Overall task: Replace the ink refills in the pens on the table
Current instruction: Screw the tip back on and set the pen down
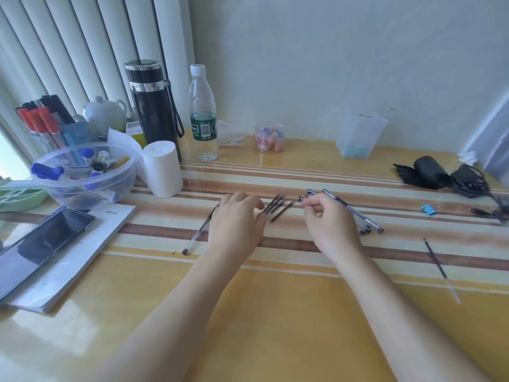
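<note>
On the striped table (pixel 275 312), mid-field: a fan of dark ink refills (pixel 276 206) lies between the two hands, tips pointing away.

Left hand (pixel 237 224): palm down and fingers loosely bent. The thumb side touches the near ends of the refills. Cannot tell whether it pinches one or only rests on them.

Right hand (pixel 329 221): fingers curled and pinching the far end of one of the pens (pixel 355 213); a dark tip shows just past the fingertips. The remaining pens lie as a bundle under and to the right of this hand, angled toward the near right, caps on.

A single pen (pixel 197 235) lies left of the left hand, diagonal, its far end hidden under the fingers. A loose refill (pixel 438 264) lies well apart on the right, near the table edge.

Surroundings:
- Far left: a clear plastic bowl (pixel 82 188) of markers.
- In front of the bowl: a phone (pixel 46 244) resting on a white booklet (pixel 91 249).
- Behind: a white paper roll (pixel 162 169), a black flask (pixel 154 106) and a water bottle (pixel 202 111).
- Right: a small blue clip (pixel 428 209).
</note>
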